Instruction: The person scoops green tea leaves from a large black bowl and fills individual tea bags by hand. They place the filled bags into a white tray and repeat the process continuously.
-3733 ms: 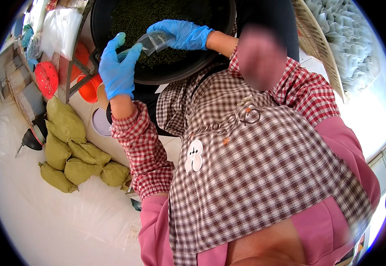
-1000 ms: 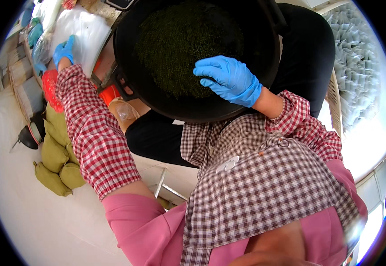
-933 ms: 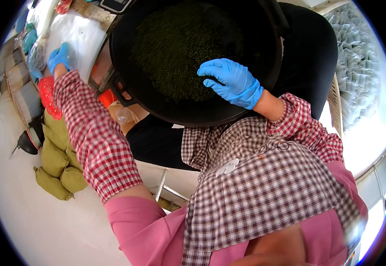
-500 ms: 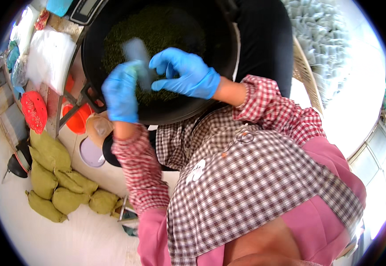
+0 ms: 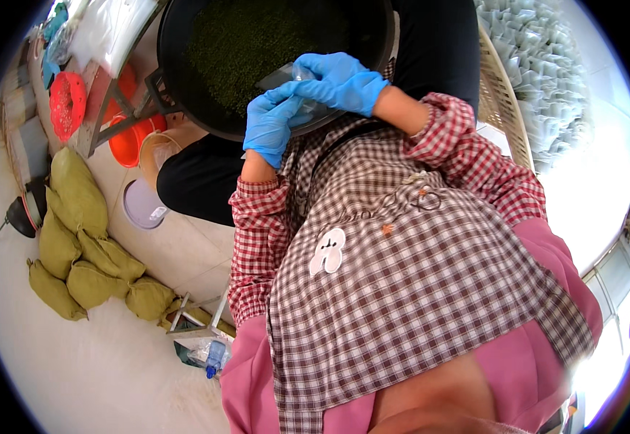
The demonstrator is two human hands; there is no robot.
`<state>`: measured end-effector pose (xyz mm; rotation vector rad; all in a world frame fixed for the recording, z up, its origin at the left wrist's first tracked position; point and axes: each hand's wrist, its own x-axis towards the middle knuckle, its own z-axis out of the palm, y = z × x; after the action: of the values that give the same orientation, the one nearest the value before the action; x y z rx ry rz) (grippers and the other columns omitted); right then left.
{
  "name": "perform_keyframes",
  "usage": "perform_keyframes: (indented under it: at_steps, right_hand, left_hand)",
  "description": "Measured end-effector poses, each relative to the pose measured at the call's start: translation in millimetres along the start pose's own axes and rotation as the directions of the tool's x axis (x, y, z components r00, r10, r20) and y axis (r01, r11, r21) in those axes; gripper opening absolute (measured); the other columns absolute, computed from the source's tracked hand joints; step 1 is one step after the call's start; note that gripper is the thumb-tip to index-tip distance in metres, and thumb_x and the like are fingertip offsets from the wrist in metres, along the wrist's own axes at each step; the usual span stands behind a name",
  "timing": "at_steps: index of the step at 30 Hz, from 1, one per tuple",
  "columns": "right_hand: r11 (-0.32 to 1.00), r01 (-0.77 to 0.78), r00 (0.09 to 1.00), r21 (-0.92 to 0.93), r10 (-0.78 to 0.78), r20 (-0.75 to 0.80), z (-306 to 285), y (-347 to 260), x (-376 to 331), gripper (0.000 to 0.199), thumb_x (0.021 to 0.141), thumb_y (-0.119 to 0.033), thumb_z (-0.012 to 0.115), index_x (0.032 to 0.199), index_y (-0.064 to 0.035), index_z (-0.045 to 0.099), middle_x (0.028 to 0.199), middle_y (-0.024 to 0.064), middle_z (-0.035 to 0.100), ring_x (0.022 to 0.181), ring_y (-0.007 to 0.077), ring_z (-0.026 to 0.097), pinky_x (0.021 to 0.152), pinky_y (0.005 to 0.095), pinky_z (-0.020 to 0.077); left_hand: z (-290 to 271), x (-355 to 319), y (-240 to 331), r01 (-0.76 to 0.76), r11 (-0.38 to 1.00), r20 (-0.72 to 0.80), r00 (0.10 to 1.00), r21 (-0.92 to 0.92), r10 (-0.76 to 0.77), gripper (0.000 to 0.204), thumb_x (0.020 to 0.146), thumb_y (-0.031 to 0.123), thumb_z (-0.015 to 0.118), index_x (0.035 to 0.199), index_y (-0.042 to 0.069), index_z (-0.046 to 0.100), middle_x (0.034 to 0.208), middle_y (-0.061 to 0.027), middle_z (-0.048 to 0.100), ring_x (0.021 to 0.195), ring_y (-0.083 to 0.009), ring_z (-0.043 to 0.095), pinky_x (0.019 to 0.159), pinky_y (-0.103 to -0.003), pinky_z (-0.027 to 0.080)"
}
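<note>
Both my hands wear blue gloves and meet over the near rim of a big black bowl filled with dark green dried leaves. My left hand and my right hand together grip a small clear plastic pouch, which is mostly hidden by the fingers. The bowl rests on my lap, above my checked apron.
Several olive-green sacks lie on the floor at the left. An orange bucket, a red lid and a metal stand sit beside the bowl. A woven basket of white packets stands at the right. A round white lid lies on the floor.
My left hand came back from the table at the far left to the bowl. Both hands drew closer to my body and now hold the pouch together at the bowl's rim.
</note>
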<state>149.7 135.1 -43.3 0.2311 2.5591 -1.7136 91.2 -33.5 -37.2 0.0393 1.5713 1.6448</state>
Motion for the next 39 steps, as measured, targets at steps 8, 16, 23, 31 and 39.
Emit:
perform_keyframes:
  at_steps: [8, 16, 23, 31, 39]
  right_hand:
    - [0.958, -0.028, 0.993, -0.285, -0.006, -0.117, 14, 14, -1, 0.029, 0.087, -0.037, 0.053, 0.091, -0.0085, 0.058, 0.076, 0.0137, 0.061, 0.069, 0.0335, 0.06, 0.058, 0.0412, 0.0474]
    - [0.757, 0.077, 0.947, -0.649, 0.149, 0.286, 2, -10, 12, 0.028, 0.083, -0.03, 0.053, 0.077, -0.0076, 0.068, 0.069, 0.0109, 0.065, 0.061, 0.0293, 0.063, 0.053, 0.0407, 0.0503]
    - [0.573, 0.265, 0.895, -0.776, -0.446, -0.023, 11, 12, 23, 0.064, 0.078, -0.026, 0.068, 0.134, -0.0245, 0.039, 0.129, 0.0026, 0.049, 0.121, 0.0241, 0.044, 0.099, 0.0498, 0.0315]
    - [0.993, 0.1, 0.909, -0.07, -0.12, -0.4, 3, 65, 60, 0.025, 0.077, -0.002, 0.052, 0.102, -0.0062, 0.055, 0.087, 0.0161, 0.056, 0.083, 0.0351, 0.055, 0.078, 0.0395, 0.0441]
    - [0.986, -0.146, 0.97, 0.075, 0.158, -0.184, 12, 80, 59, 0.035, 0.078, -0.006, 0.059, 0.112, -0.0119, 0.054, 0.107, 0.01, 0.061, 0.098, 0.0295, 0.059, 0.086, 0.0404, 0.0449]
  left_hand:
    - [9, 18, -13, -0.189, 0.589, -0.068, 0.92, 0.786, 0.386, 0.016, 0.073, 0.009, 0.068, 0.078, 0.004, 0.053, 0.069, -0.0095, 0.056, 0.059, -0.0214, 0.052, 0.057, -0.032, 0.045]
    - [10, 34, -10, -0.145, -0.133, 0.19, 0.873, 0.98, 0.449, 0.034, 0.076, 0.016, 0.065, 0.11, 0.017, 0.06, 0.09, -0.0138, 0.062, 0.083, -0.0333, 0.061, 0.07, -0.041, 0.05]
    - [-18, 44, 0, 0.198, 0.86, -0.198, 0.973, 0.47, -0.116, 0.047, 0.08, 0.034, 0.068, 0.113, 0.002, 0.057, 0.093, -0.0135, 0.065, 0.071, -0.0256, 0.065, 0.06, -0.034, 0.055]
    - [-117, 103, 38, 0.384, 0.633, -0.486, 0.874, 0.672, -0.015, 0.041, 0.082, 0.022, 0.068, 0.117, 0.002, 0.057, 0.097, -0.0116, 0.065, 0.063, -0.0169, 0.062, 0.05, -0.028, 0.05]
    - [-143, 132, -27, 0.299, 0.698, -0.353, 0.933, 0.651, -0.071, 0.03, 0.08, 0.01, 0.068, 0.108, 0.001, 0.061, 0.092, -0.0084, 0.065, 0.063, -0.0141, 0.06, 0.056, -0.025, 0.05]
